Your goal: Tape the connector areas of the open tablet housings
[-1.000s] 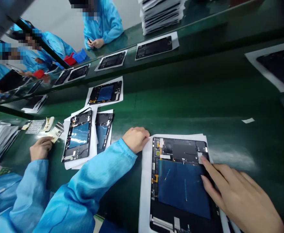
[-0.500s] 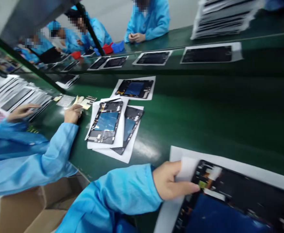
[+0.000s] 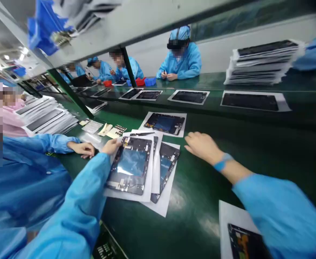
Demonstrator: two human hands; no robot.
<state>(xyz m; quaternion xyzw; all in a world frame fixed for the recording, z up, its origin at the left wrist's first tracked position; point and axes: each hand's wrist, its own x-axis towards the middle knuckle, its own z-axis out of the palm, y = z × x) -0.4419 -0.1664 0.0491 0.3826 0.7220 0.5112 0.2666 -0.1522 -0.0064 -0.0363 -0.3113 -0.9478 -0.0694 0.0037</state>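
Note:
My left hand (image 3: 111,146) pinches the upper left edge of a tablet screen assembly (image 3: 132,167) with a shiny blue film on its back and white paper beneath it. This assembly overlaps others on paper, one of them a tilted tablet assembly (image 3: 168,163) to its right. My right hand (image 3: 202,145), with a blue band (image 3: 223,162) at the wrist, holds nothing; its fingers reach out over the green bench. Just beyond it lies another tablet assembly (image 3: 165,123) on paper. My right sleeve partly hides a tablet assembly (image 3: 245,242) at the bottom right.
At the left a co-worker's hand (image 3: 82,148) rests by clear plastic and label sheets (image 3: 116,131). Stacks of panels and paper (image 3: 48,117) stand far left and upper right. Panels on paper (image 3: 190,96) line a raised ledge, with people seated behind. A shelf beam (image 3: 158,21) crosses overhead.
My left hand has let go of the assembly at bottom right and moved left to the overlapping ones, shifting the top assembly leftward. My right hand has come into view. The camera has turned.

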